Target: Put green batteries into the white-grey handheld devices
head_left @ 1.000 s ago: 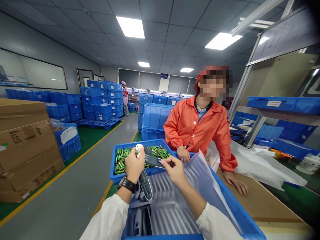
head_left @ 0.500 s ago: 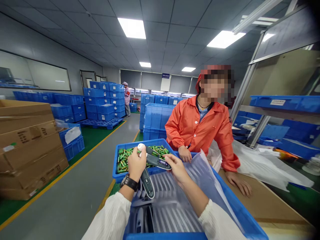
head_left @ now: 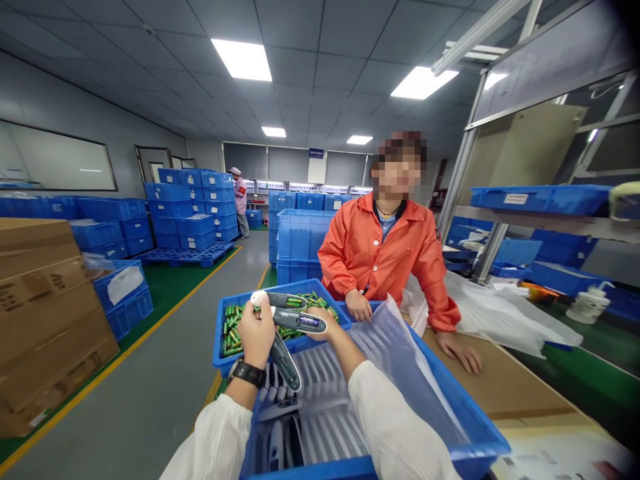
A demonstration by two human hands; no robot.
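My left hand (head_left: pixel 257 331) is closed around the white ends of several grey-and-white handheld devices (head_left: pixel 299 320), which fan out from it. One device shows a battery in its open compartment; another (head_left: pixel 286 363) points down. My right hand (head_left: pixel 320 325) is behind the tip of the middle device, over the batteries, its fingers largely hidden. Green batteries (head_left: pixel 234 328) fill a blue bin (head_left: pixel 218 347) beneath my hands. Nearer me, a larger blue crate (head_left: pixel 480 433) holds more devices (head_left: pixel 276 445) and translucent ribbed wrapping (head_left: pixel 335 407).
Across the crate stands a person in an orange jacket (head_left: pixel 383 247), one hand on a cardboard surface (head_left: pixel 500 393) at right. Cardboard boxes (head_left: pixel 45 320) stand at left. Stacked blue crates (head_left: pixel 170 207) and another person (head_left: pixel 241 200) are farther back.
My right hand has moved from the device's tip to behind it, over the batteries. The devices in my left hand have spread and turned. The view has shifted right, and the orange-jacketed person's head has turned.
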